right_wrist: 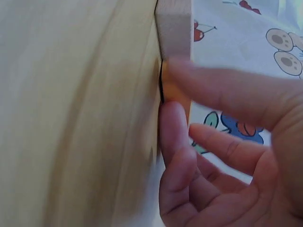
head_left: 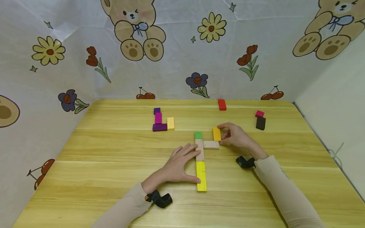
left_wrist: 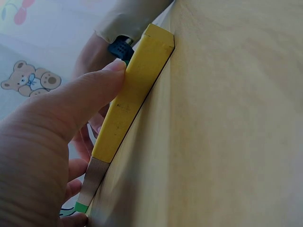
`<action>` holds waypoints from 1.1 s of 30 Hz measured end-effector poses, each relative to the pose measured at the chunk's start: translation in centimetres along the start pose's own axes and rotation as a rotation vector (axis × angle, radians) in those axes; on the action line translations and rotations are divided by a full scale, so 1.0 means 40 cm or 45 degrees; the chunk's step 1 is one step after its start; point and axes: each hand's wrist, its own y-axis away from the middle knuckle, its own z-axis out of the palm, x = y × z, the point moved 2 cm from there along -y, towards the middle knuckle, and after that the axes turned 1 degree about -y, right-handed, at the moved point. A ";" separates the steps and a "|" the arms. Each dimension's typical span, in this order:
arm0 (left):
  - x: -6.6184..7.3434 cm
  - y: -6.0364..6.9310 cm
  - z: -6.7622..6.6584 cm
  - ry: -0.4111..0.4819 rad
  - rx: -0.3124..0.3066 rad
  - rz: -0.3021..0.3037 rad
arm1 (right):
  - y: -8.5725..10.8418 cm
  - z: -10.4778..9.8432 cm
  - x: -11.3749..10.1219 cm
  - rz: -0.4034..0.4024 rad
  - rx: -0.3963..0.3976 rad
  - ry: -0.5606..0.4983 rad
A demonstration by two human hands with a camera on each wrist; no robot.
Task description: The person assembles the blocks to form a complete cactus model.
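Note:
A yellow block (head_left: 201,177), a plain wood block (head_left: 200,155) and a green block (head_left: 198,135) lie end to end in a line. My left hand (head_left: 178,164) is spread along the line's left side, its thumb against the yellow block (left_wrist: 128,94) and fingertips on the plain block. A second plain block (head_left: 211,145) juts right from the upper part of the line. At its right end, an orange block (head_left: 217,134) stretches away from me. My right hand (head_left: 235,137) pinches this orange block along its right side; thumb and fingers partly cover it in the right wrist view.
Left of the line sit a purple block (head_left: 159,127), a magenta block (head_left: 158,118), a dark violet block (head_left: 157,110) and a pale yellow block (head_left: 170,123). A red block (head_left: 222,104) lies at the back; a pink block (head_left: 259,113) touches a black block (head_left: 260,123) at right.

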 end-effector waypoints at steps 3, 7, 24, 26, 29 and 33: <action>-0.001 0.000 -0.001 -0.003 0.001 0.005 | -0.003 -0.019 0.001 -0.005 -0.022 0.000; -0.002 0.001 -0.004 -0.006 0.000 0.005 | -0.024 -0.061 0.001 -0.005 0.000 0.013; 0.001 0.000 -0.002 0.003 -0.007 -0.004 | -0.248 -0.188 0.030 0.145 0.127 0.112; 0.001 -0.001 -0.002 -0.004 -0.015 -0.008 | -0.268 -0.187 0.041 0.171 0.106 0.117; 0.001 -0.001 -0.004 -0.002 -0.020 -0.009 | -0.292 -0.183 0.053 0.205 0.079 0.135; 0.001 -0.002 -0.005 -0.002 -0.028 -0.011 | -0.309 -0.179 0.062 0.230 0.054 0.167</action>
